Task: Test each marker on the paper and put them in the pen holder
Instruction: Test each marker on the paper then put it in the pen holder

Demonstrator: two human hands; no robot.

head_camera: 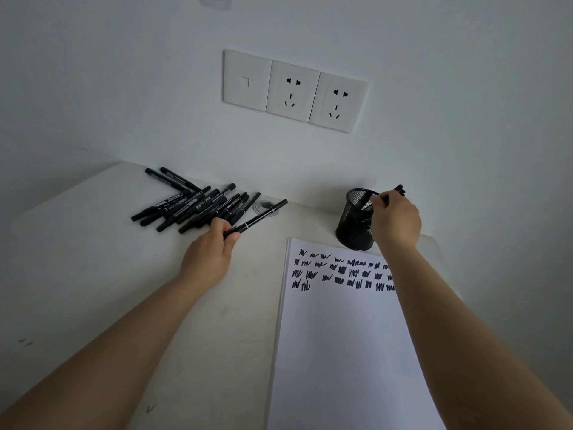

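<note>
Black wire-mesh pen holder (356, 221) — metal by its look; matt white paper (341, 352); smooth black plastic markers (192, 206).

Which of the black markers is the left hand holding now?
The one nearest the paper: the marker pinched by the left hand, apart from the pile.

The right hand (395, 220) covers most of its marker (399, 189) and part of the holder (353, 221); the forearm hides some scribbles on the paper (341, 352), whose bottom is cut off. Print on the piled markers (192, 206) is unreadable.
</note>
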